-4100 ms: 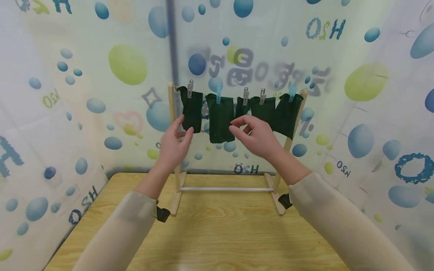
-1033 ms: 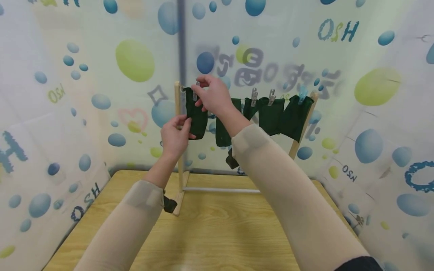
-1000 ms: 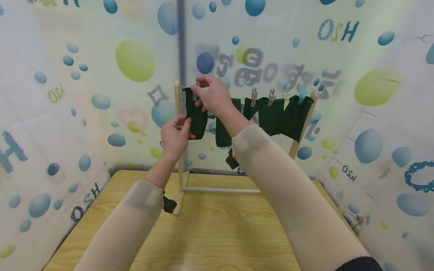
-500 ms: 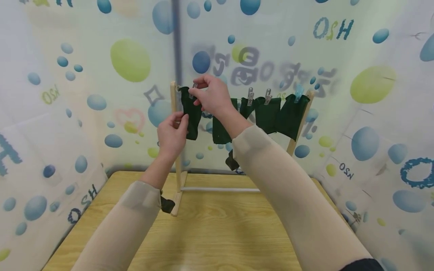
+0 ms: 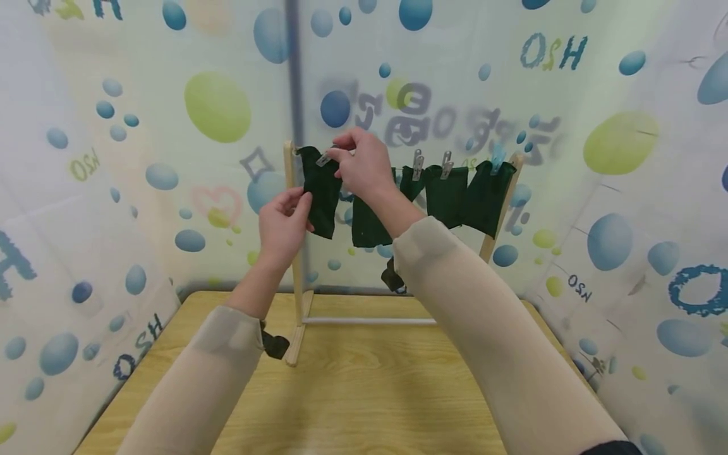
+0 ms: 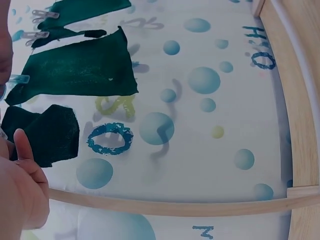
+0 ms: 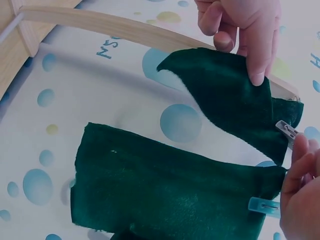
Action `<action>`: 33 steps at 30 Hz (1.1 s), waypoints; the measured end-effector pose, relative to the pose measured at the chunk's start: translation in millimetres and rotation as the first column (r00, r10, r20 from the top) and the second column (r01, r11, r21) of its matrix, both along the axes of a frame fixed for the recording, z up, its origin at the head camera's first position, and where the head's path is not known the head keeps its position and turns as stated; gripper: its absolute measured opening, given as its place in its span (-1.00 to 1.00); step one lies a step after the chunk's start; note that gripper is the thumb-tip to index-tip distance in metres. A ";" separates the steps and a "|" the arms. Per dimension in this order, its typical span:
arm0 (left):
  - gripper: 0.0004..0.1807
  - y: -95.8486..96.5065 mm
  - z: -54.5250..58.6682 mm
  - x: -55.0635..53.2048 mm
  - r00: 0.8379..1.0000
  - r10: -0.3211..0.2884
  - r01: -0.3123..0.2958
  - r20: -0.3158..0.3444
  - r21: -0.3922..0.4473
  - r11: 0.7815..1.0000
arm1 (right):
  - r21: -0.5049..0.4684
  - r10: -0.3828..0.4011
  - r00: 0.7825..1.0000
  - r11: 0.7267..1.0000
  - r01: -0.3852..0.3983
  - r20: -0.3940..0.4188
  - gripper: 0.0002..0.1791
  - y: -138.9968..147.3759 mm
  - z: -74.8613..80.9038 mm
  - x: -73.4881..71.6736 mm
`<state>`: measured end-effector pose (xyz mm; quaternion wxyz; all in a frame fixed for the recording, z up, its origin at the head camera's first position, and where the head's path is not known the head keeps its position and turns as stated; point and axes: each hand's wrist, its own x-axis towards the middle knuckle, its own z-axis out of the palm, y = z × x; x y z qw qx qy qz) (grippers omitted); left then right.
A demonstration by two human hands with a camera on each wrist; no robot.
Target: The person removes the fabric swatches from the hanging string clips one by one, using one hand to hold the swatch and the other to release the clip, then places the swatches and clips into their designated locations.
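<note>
The right hand (image 5: 361,165), arm raised and crossing over, pinches the silver clip (image 5: 324,159) at twelve o'clock on the leftmost green cloth (image 5: 320,189); the left hand (image 5: 282,222) pinches its seven o'clock edge

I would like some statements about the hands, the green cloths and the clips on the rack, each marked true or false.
1. The right hand pinches the silver clip at the top of the leftmost green cloth. True.
2. The left hand rests flat on the table. False: it holds the lower edge of the leftmost green cloth, well above the wooden table.
3. All clips on the line are silver. False: the clip at the far right is light blue.
4. The wooden rack stands on the table. True.
5. The cloths are red. False: they are dark green.
</note>
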<state>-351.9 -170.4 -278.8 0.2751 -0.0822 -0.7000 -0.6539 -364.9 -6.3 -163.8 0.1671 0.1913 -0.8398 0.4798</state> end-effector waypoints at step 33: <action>-0.59 -9.7 20.8 30.7 0.993 -0.104 0.105 -0.050 0.032 0.994 | -0.175 0.015 0.996 0.984 -0.030 -0.084 -0.70 65.4 -6.5 25.2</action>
